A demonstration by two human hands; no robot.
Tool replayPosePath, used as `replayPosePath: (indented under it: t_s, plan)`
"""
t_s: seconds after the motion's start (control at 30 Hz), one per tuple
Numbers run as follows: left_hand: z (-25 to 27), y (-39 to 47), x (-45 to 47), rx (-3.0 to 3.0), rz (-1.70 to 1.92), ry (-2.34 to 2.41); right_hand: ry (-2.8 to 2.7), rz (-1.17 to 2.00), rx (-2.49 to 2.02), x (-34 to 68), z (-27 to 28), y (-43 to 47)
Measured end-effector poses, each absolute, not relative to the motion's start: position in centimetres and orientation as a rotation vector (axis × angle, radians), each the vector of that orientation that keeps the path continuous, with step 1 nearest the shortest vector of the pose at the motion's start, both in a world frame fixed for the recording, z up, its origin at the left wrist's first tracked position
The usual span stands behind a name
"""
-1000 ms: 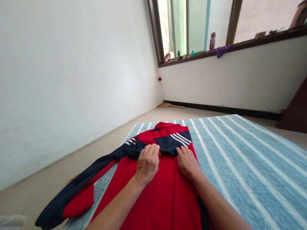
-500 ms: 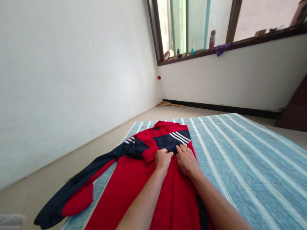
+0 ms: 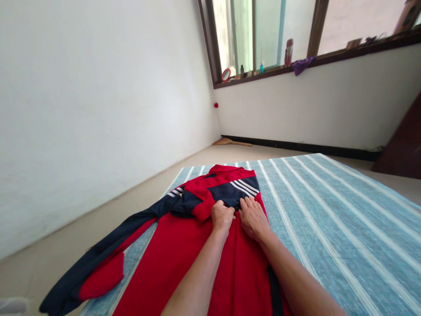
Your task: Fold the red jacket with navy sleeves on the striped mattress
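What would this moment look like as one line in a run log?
left hand: gripping fold of red-and-navy striped jacket | right hand: flat on jacket | under: blue striped mat

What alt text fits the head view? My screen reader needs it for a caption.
Two bare hands press on a red and navy jacket spread over a blue striped sheet: the left hand bunches the fabric, the right hand lies flat beside it. One sleeve trails off the sheet's left edge toward the floor.

A striped blue sheet (image 3: 329,210); a broom (image 3: 232,142) by the wall; bottles and a purple cloth (image 3: 301,65) on the windowsill (image 3: 329,56).
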State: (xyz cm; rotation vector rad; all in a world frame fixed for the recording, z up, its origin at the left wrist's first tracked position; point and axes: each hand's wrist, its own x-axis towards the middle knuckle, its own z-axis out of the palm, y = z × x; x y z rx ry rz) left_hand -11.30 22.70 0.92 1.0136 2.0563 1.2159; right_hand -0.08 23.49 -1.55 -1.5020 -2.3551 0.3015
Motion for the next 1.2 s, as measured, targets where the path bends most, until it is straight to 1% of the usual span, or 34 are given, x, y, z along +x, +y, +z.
replayPosePath:
  t_s: [0.23,0.47,0.53,0.6,0.67,0.7,0.8,0.87,1.0,1.2]
  plan:
    - [2.4,21.3,-10.8,0.949,1.209,1.931,-2.357,0.336,-1.503,0.0,-1.7,23.6]
    - [2.6,20.6,-11.5,1.099,1.146,2.025,-2.342,0.339,-1.512,-0.1,-1.4,23.4]
    - [2.8,19.5,-12.2,1.288,1.149,2.094,-2.332,0.340,-1.509,-0.1,-1.2,23.4]
    - [3.0,18.2,-13.2,1.696,1.060,2.224,-2.331,0.342,-1.501,-0.1,-1.1,23.4]
    - [3.1,17.3,-14.2,2.121,0.786,2.390,-2.335,0.345,-1.493,-0.2,-1.0,23.4]
    - [3.1,17.0,-14.7,2.233,0.605,2.475,-2.337,0.346,-1.493,-0.2,-1.0,23.4]
    - [3.3,17.0,-16.0,2.158,0.204,2.661,-2.349,0.349,-1.503,-0.3,-1.1,23.4]
    - [3.5,17.4,-16.7,2.098,0.083,2.677,-2.360,0.344,-1.507,-0.3,-1.1,23.4]
    - [4.6,18.6,-18.6,2.049,0.073,2.649,-2.358,0.341,-1.503,-0.4,-1.3,23.3]
    - [8.5,20.6,-22.6,1.839,0.257,2.827,-2.350,0.319,-1.482,-0.5,-1.7,23.3]
